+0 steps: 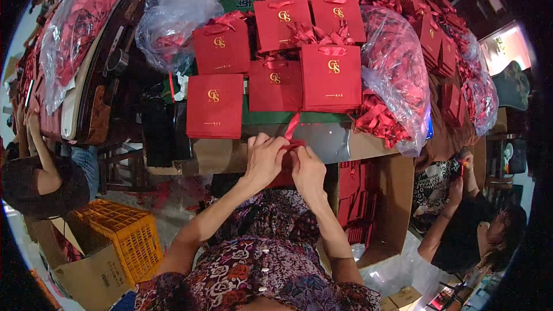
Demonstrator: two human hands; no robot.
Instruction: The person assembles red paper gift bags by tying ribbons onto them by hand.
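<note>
At the table's near edge, my left hand (266, 158) and my right hand (308, 170) are close together, fingers bent and pinching. Between them is a small red gift bag (281, 179), its upper edge at my fingertips and its lower part hanging below the table edge. A red ribbon (293, 125) runs up from my left fingers onto the table. My thumbs partly hide where ribbon and bag meet. Just beyond my hands lie stacks of flat red gift bags (215, 106) with gold print, several with ribbon handles on top.
A clear plastic bag of red ribbons (397, 75) lies to the right, another clear plastic bag (175, 14) at the far left. Below the table's right side stands a cardboard box (391, 201) with red bags. An orange crate (129, 236) sits lower left. Other people work at both sides.
</note>
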